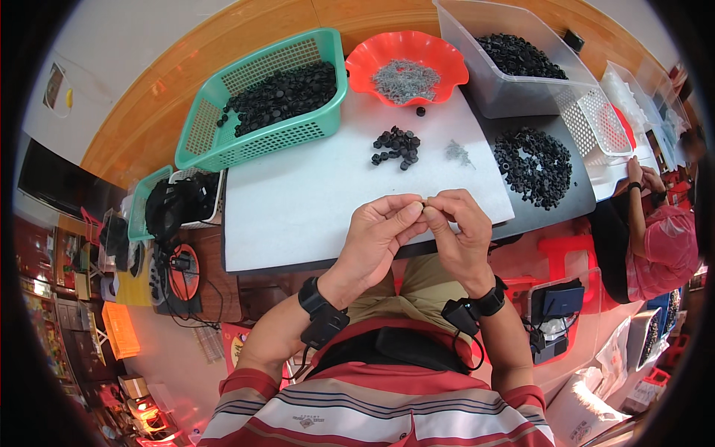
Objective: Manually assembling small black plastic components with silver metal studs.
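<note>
My left hand (pixel 383 231) and my right hand (pixel 460 231) meet fingertip to fingertip above the near edge of a white sheet (pixel 298 223). Pinched between them is a small black part (pixel 424 203), mostly hidden by the fingers; its exact kind does not show. Beyond the hands, a small heap of black knob-like pieces (pixel 396 147) lies on the sheet. To its right is a little pile of thin silvery metal pins (pixel 458 153). One black piece (pixel 421 111) sits alone farther back, close to the red bowl.
A green basket (pixel 261 145) of black pieces stands back left. A red scalloped bowl (pixel 357 67) holds silvery pins; a clear bin (pixel 477 82) holds more black parts. Black rings (pixel 532 167) lie spread on the dark mat at right. Another person (pixel 663 238) works at far right.
</note>
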`<state>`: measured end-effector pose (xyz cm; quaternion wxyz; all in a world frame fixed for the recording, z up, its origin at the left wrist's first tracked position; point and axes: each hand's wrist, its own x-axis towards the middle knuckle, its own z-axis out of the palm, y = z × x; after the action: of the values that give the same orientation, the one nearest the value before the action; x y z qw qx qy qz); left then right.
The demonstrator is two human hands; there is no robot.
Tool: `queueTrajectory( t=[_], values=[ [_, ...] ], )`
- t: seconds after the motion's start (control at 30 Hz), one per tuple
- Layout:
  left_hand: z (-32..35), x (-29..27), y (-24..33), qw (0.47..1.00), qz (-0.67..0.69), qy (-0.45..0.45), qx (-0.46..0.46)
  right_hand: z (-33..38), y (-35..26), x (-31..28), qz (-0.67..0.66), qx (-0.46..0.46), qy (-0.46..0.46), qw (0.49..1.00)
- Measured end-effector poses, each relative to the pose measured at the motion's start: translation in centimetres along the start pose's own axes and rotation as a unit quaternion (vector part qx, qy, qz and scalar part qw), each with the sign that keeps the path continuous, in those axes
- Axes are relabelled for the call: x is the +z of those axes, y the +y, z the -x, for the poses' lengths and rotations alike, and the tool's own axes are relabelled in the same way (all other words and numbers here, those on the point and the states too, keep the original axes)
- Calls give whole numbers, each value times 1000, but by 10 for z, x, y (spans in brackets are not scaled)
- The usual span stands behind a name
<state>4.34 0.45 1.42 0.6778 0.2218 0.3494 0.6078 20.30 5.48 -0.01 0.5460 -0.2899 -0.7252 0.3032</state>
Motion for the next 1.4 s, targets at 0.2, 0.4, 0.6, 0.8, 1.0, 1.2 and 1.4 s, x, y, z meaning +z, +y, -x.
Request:
queueTrajectory(
  t=[0.2, 0.4, 0.6, 0.8, 1.0, 1.2, 1.4],
  values=[
    [2, 2, 2, 1000, -10, 0, -9, -1, 0, -7, 21, -38, -23, 999],
    [1, 4, 1, 1000, -21, -6, -14, 0, 5, -8, 14, -58, -37, 998],
    [-1, 4, 7, 999, -40, -28, -24, -3, 4, -10, 42, -75, -57, 995],
    [-2, -3, 10, 991, -128, -24, 17, -8, -1, -11, 39, -54, -92, 994],
    [-13, -14, 20, 963, -261, -34, 60, -19, 6, -13, 37, -14, -160, 986],
    [-38, -36, 39, 690, -652, 108, 294, -40, 3, -18, 225, -8, -224, 948],
    [-59, -43, 43, 623, -701, 130, 322, -62, -1, -17, 376, 33, -306, 874]
  ],
)
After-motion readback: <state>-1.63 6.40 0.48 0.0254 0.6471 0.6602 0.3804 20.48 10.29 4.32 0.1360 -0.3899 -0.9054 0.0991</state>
